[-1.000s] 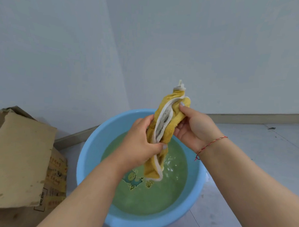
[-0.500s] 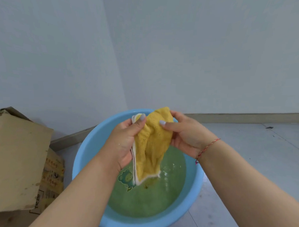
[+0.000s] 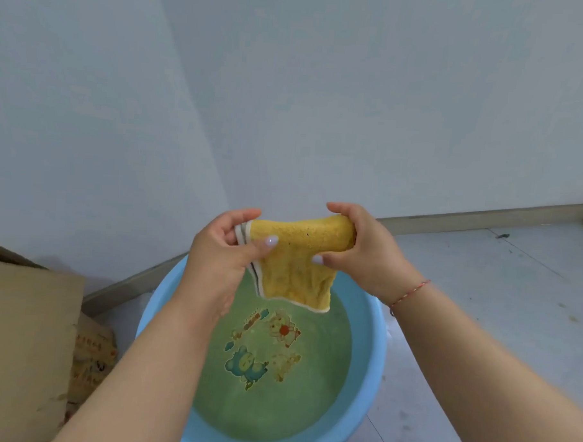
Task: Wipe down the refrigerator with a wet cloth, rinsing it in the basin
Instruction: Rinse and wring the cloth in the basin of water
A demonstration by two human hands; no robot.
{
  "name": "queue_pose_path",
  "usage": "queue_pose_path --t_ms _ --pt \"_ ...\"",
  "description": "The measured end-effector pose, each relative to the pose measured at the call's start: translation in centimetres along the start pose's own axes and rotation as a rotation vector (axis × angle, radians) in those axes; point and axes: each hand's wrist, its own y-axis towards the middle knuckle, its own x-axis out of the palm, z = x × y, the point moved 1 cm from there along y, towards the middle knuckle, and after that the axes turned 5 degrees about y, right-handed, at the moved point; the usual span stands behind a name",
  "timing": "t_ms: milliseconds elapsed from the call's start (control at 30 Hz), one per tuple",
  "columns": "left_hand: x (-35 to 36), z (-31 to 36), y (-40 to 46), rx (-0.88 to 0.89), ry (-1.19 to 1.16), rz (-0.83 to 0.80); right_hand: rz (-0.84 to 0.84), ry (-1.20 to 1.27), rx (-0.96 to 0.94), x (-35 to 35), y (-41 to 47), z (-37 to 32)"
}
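A yellow cloth (image 3: 298,264) with a white striped edge hangs spread between my two hands, above the water. My left hand (image 3: 222,251) pinches its left corner between thumb and fingers. My right hand (image 3: 359,247) grips its bunched right corner. Below them stands a light blue basin (image 3: 374,368) on the floor, holding greenish water with cartoon pictures showing on its bottom. The cloth's lower edge hangs clear of the water. No refrigerator is in view.
A cardboard box (image 3: 21,342) stands on the floor to the left of the basin. White walls meet in a corner behind the basin. Pale floor tiles (image 3: 497,296) stretch to the right, with a brown skirting board along the wall.
The cloth was twisted upright between both hands; now it is unfolded and stretched flat between them. My hands have moved apart and the view has tilted down over the basin.
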Motion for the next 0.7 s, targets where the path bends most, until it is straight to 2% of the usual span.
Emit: queue_pose_path --t_ms 67,133,233,300,367,500,600,700 --pt "0.3 1.4 -0.2 0.054 0.303 -0.047 0.071 -0.211 -0.031 -1.0 -0.2 -0.9" --pt "1.0 3.8 -0.3 0.136 0.558 -0.049 0.119 -0.266 -0.042 -2.4 -0.5 -2.1" --pt "2.0 7.4 -0.3 0.214 0.684 -0.061 0.131 -0.253 -0.035 -5.3 -1.3 -4.3" --pt "3.1 10.8 -0.5 0.152 0.570 -0.162 0.099 -0.107 0.058 -8.2 -2.2 -6.7" --pt "4.3 13.8 -1.4 0.089 0.439 -0.239 0.066 0.203 0.141 -10.4 -3.5 -9.0" --pt "7.2 20.2 -2.4 0.026 0.266 -0.221 0.088 0.599 0.258 -15.4 -5.8 -13.9" --pt "9.8 25.4 -4.2 -0.247 -0.125 -0.323 0.141 0.837 0.301 -19.5 -7.8 -18.7" --pt "13.0 30.6 -6.9 -0.334 -0.156 -0.499 0.249 1.104 0.367 -24.3 -10.0 -22.9"
